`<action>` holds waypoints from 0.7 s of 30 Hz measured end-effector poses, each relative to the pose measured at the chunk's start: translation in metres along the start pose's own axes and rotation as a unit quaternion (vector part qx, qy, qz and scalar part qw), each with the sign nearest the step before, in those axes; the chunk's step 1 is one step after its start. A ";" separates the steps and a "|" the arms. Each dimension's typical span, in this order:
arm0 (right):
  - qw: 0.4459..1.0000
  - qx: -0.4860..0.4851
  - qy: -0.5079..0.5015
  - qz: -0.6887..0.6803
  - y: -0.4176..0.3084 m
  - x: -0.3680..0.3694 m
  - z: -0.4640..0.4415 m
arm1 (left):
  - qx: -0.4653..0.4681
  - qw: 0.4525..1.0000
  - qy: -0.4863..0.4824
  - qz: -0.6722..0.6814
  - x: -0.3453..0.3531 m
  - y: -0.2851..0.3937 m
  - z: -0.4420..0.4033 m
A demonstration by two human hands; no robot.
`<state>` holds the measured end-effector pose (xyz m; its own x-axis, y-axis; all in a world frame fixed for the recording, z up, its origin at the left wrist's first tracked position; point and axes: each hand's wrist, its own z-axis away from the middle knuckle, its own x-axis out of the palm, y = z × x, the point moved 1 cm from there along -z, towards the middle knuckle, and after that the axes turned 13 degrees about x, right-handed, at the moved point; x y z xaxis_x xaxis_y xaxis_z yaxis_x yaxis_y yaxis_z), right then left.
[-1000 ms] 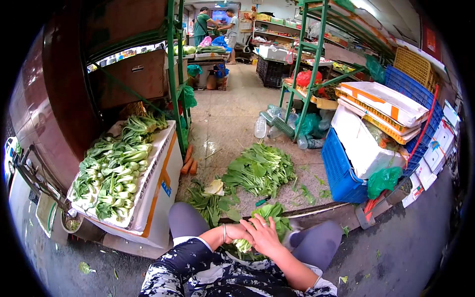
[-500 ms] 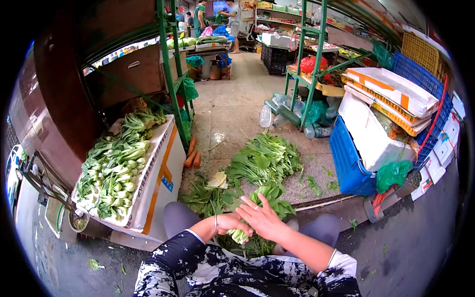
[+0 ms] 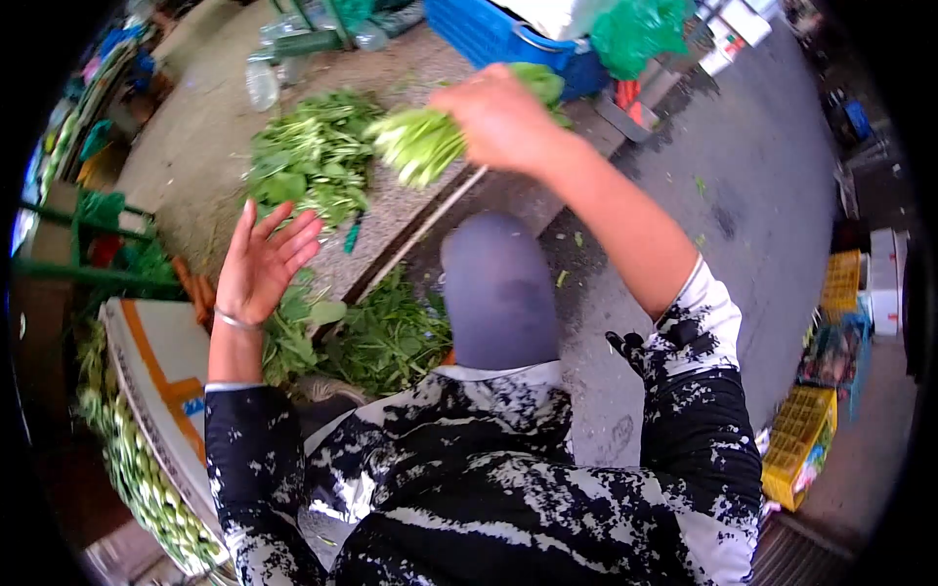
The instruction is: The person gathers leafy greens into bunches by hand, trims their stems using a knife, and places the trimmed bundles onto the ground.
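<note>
My right hand (image 3: 503, 117) is raised over the stone ledge, wrapped round a bunch of leafy greens (image 3: 418, 145). The cut pale stems point left, and some leaves show beyond the hand. My left hand (image 3: 260, 266) is apart from the bunch, palm up with spread fingers, holding nothing. Just above it lies a pile of leafy greens (image 3: 313, 156) on the ledge. A small teal object (image 3: 354, 232) sits at the pile's lower edge. Loose leaves (image 3: 389, 332) lie in a heap below, beside my knee.
A blue crate (image 3: 489, 44) and a green plastic bag (image 3: 640, 37) stand at the top. Plastic bottles (image 3: 262, 83) lie behind the pile. At left are carrots (image 3: 195, 289) and a white foam box (image 3: 161, 356) with bok choy (image 3: 147, 469). A yellow crate (image 3: 799, 449) is far right.
My view has swung to the right. My right hand has lifted the bunch of greens away to the right, while my left hand has come off it and opened.
</note>
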<state>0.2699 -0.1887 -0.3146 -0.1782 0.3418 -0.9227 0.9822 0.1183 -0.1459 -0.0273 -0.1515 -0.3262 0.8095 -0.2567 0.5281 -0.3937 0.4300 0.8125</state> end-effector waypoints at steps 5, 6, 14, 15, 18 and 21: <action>0.918 0.357 -0.132 0.112 0.152 0.055 0.094 | -0.122 0.989 0.083 -0.002 -0.062 -0.084 -0.013; 0.889 0.409 -0.174 0.113 0.166 0.080 0.119 | -0.158 0.980 0.118 -0.006 -0.072 -0.101 -0.006; 0.727 0.604 -0.321 0.052 0.170 0.275 0.194 | -0.289 0.915 0.279 0.023 -0.125 -0.157 0.042; 0.733 0.592 -0.331 0.047 0.171 0.288 0.191 | -0.289 0.911 0.292 0.027 -0.133 -0.157 0.045; 0.744 0.562 -0.345 0.110 0.179 0.320 0.171 | -0.278 0.901 0.331 0.035 -0.139 -0.148 0.047; 0.766 0.559 -0.313 0.056 0.174 0.340 0.155 | -0.266 0.900 0.337 0.074 -0.147 -0.138 0.038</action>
<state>0.3893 -0.1967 -0.7090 -0.3699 -0.2636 -0.8909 0.4891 -0.8705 0.0546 -0.1089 -0.2064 -0.5068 0.9164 0.3442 0.2043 -0.3997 0.8157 0.4181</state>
